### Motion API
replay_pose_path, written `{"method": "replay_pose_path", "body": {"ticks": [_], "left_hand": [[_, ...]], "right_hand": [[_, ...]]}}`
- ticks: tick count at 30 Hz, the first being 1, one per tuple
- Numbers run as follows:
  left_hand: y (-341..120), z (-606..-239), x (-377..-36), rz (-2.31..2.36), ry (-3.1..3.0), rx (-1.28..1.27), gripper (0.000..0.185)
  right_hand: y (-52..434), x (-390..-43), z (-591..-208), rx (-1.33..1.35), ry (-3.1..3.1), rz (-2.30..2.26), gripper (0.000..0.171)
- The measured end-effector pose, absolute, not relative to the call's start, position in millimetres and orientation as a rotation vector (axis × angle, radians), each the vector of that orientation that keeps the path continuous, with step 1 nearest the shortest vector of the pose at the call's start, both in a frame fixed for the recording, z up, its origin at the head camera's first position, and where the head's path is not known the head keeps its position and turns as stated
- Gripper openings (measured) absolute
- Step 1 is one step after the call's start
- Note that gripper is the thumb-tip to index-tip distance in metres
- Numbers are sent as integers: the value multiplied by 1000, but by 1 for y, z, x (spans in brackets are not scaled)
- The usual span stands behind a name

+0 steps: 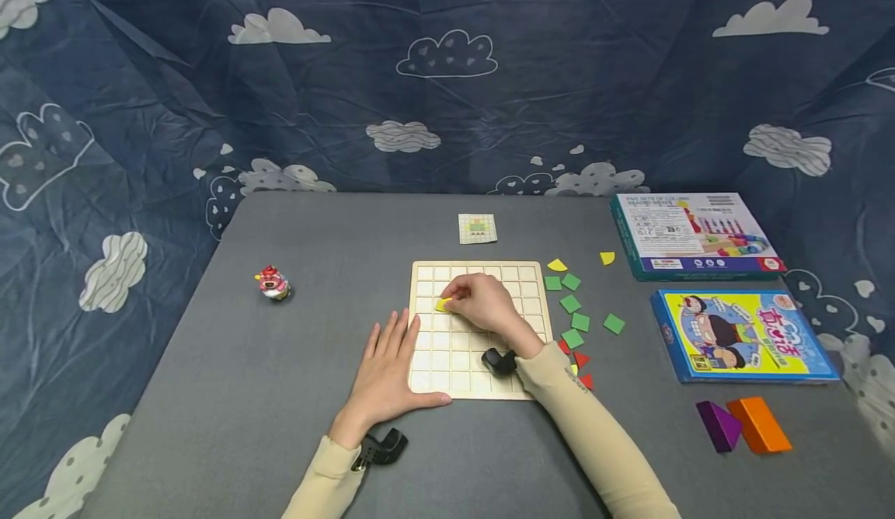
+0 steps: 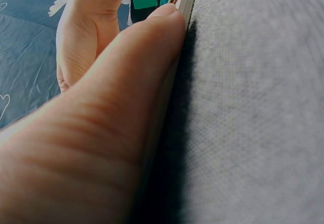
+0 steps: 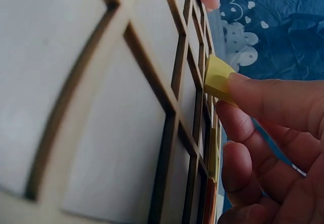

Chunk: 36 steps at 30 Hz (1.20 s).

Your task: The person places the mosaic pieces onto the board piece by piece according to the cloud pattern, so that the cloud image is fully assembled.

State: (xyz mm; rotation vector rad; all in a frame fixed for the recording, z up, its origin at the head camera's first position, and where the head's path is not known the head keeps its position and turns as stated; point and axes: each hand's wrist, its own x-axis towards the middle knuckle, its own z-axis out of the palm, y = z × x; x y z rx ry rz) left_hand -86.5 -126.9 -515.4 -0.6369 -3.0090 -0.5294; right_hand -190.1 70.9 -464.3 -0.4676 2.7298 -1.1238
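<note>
While our right hand [image 1: 484,302] pinches a small yellow foam tile with one curved edge [image 1: 444,305], its fingers [image 3: 273,102] clamped on the piece, we hold it over a cell in the upper left part of the pale wooden grid board [image 1: 520,282]. Our left hand [image 1: 387,371] lies flat on the grey felt-covered bench [image 1: 280,395], fingers straight and slightly apart, thumb against the board's near edge. Flat green square tiles [image 1: 572,304] lie scattered just beside the board's right edge.
</note>
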Motion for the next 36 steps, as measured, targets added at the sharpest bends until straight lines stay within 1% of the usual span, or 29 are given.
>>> {"method": "replay_pose_path", "body": {"ticks": [7, 14, 25, 36], "left_hand": [[-126, -516, -87, -528, -3011, -630, 123], [-126, -514, -87, -523, -3008, -635, 123], [-126, -513, -86, -534, -3019, -631, 123], [-126, -513, -86, -542, -3012, -629, 123]], "right_hand": [[68, -191, -462, -494, 2772, -1017, 4], [67, -193, -464, -542, 2809, -925, 10], [66, -191, -463, -545, 2845, -833, 13], [67, -188, -460, -489, 2876, -816, 14]]}}
